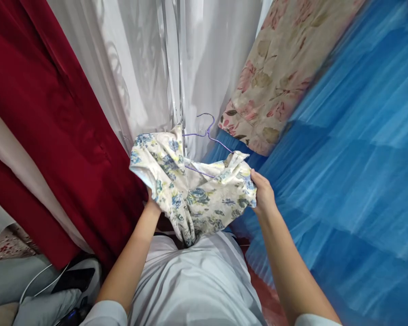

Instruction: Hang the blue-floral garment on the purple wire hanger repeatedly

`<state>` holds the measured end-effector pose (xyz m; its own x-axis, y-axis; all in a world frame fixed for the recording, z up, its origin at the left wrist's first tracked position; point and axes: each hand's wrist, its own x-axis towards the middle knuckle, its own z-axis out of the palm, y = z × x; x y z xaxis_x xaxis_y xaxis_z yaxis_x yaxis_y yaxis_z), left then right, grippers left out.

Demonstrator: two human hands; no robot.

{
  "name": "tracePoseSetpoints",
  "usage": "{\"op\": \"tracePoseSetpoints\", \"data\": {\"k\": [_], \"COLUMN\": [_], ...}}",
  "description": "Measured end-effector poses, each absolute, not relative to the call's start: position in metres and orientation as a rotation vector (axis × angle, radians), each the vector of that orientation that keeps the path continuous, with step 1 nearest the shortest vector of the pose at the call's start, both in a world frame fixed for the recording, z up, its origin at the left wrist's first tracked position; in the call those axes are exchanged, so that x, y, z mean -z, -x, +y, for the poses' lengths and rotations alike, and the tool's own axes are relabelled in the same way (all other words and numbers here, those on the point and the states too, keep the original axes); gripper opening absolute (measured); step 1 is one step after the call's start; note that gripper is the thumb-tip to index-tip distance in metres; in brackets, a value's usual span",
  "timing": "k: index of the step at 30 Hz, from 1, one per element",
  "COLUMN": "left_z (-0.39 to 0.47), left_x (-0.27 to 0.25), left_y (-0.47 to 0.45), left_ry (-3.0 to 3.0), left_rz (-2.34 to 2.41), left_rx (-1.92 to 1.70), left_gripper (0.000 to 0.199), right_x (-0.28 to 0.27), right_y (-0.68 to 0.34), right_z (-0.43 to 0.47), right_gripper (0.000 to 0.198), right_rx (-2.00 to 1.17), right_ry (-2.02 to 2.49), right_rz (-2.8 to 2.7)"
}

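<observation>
A white garment with blue and green flowers [211, 203], sleeveless or short-sleeved, is stretched between my two hands in front of my waist. Inside its neckline sits a purple wire hanger [209, 131], its hook standing up above the collar. My right hand [263, 190] grips the garment's right shoulder edge, thumb on top. At the other side my left hand [153, 203] is under the cloth by the armhole; most of its fingers are hidden.
Red curtains [64, 113] hang at the left, white curtains [217, 59] ahead. A pink-flowered cloth [275, 77] and a layered blue tulle fabric [353, 172] hang at the right. At the lower left are grey cushions [51, 308], a white cable [37, 276] and a dark flat device [74, 279].
</observation>
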<state>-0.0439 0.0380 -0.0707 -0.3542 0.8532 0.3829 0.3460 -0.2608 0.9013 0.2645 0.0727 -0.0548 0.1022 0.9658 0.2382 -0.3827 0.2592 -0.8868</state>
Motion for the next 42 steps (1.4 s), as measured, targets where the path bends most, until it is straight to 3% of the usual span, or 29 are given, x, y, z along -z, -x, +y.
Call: {"op": "tracePoseSetpoints", "data": {"k": [3, 6, 11, 13, 16, 18, 24, 31, 35, 38, 42], "left_z": [0.03, 0.02, 0.005, 0.0, -0.006, -0.009, -0.016, -0.026, -0.043, -0.051, -0.04], "left_x": [0.088, 0.107, 0.141, 0.154, 0.169, 0.174, 0.171, 0.166, 0.17, 0.177, 0.183], "left_y": [0.059, 0.065, 0.061, 0.059, 0.058, 0.056, 0.052, 0.042, 0.024, 0.004, -0.016], "left_ry": [-1.233, -1.021, -1.0, -0.964, -0.893, -0.884, -0.901, -0.931, -1.255, -1.69, -1.894], "left_rz": [1.304, 1.242, 1.4, 1.417, 1.467, 1.524, 1.585, 1.548, 1.806, 1.905, 1.653], "left_rx": [-1.911, -2.168, -2.197, -2.17, -2.143, -2.125, -2.095, -2.206, -2.43, -2.199, -1.673], "left_gripper": [0.071, 0.059, 0.048, 0.046, 0.047, 0.048, 0.045, 0.045, 0.061, 0.056, 0.022], "right_x": [0.038, 0.027, 0.036, 0.045, 0.064, 0.081, 0.137, 0.147, 0.145, 0.145, 0.143], "right_y": [-0.254, -0.239, -0.246, -0.251, -0.242, -0.224, -0.141, -0.109, -0.118, -0.126, -0.133], "right_z": [0.088, 0.094, 0.09, 0.081, 0.055, 0.033, 0.005, 0.016, 0.004, -0.005, -0.011], "right_gripper": [0.03, 0.033, 0.038, 0.037, 0.031, 0.024, 0.031, 0.029, 0.03, 0.028, 0.027], "right_rx": [-1.151, -1.239, -1.248, -1.014, -0.417, -0.234, -1.067, -1.202, -1.426, -1.468, -1.497], "right_ry": [0.754, 0.753, 0.818, 0.862, 0.933, 0.97, 1.071, 0.997, 0.958, 0.954, 0.93], "right_rz": [-1.062, -1.181, -1.294, -1.285, -1.084, -0.982, -1.692, -1.588, -1.4, -1.356, -1.345]}}
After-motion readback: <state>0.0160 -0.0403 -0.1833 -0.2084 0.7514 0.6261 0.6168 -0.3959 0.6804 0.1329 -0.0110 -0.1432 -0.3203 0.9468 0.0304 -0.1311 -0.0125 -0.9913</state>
